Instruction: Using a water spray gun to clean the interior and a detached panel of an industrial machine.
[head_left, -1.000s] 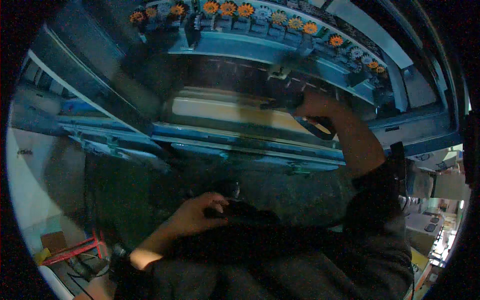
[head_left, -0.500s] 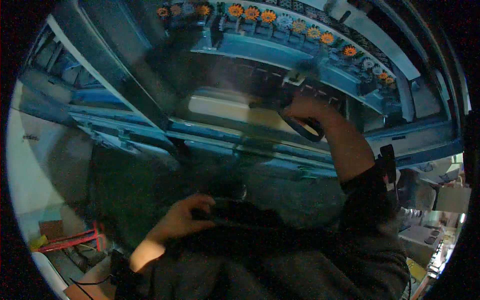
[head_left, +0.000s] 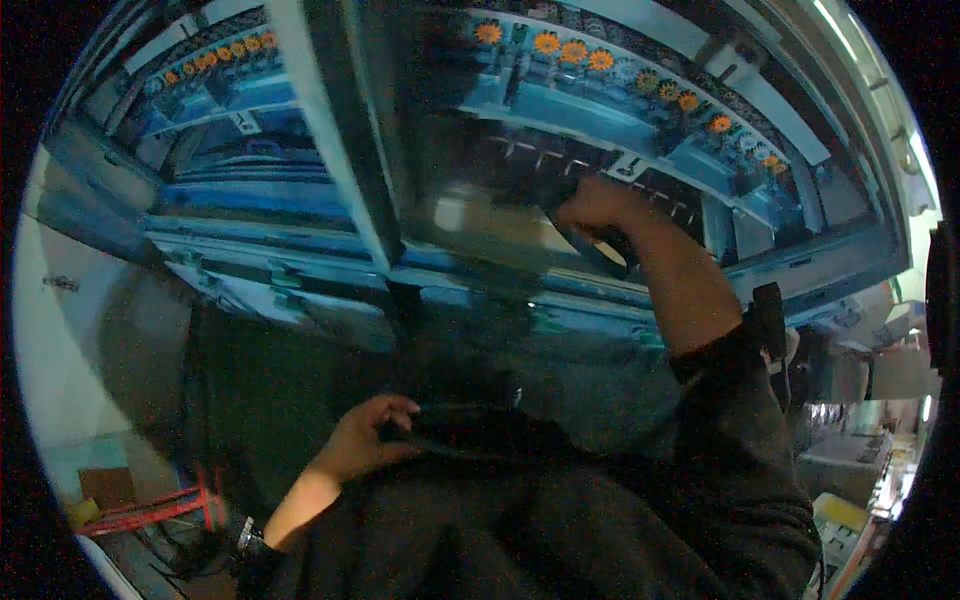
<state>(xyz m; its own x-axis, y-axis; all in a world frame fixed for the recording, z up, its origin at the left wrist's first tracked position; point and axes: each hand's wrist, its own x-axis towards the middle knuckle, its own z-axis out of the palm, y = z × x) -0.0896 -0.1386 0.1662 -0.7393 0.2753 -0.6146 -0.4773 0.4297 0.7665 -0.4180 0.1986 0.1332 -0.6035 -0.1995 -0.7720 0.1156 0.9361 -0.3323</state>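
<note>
My right hand [head_left: 597, 208] reaches forward into the blue-framed machine, its fingers closed around a dark tool with an oval loop handle [head_left: 600, 255]. The loop hangs below the hand; the rest of the tool is dark and blurred, so its kind is unclear. Just beyond the hand runs a row of pale hooks [head_left: 545, 160]. Under them lies a pale, smooth panel or tray [head_left: 500, 222]. My left hand [head_left: 375, 430] is low, close to my dark clothing, with curved fingers and the thumb apart. Dark shadow fills the gap between them, and nothing held can be made out.
Orange toothed wheels [head_left: 574, 51] line the machine's upper part. A pale upright post [head_left: 330, 130] divides it from a similar bay [head_left: 240, 160] on the left. A blue front rail [head_left: 480, 285] crosses below my right hand. A red metal frame [head_left: 150, 510] stands at lower left.
My view has swung left, so more of the left bay shows and the post sits farther right. My right hand keeps hold of the loop-handled tool; my left hand stays low, its pose much the same.
</note>
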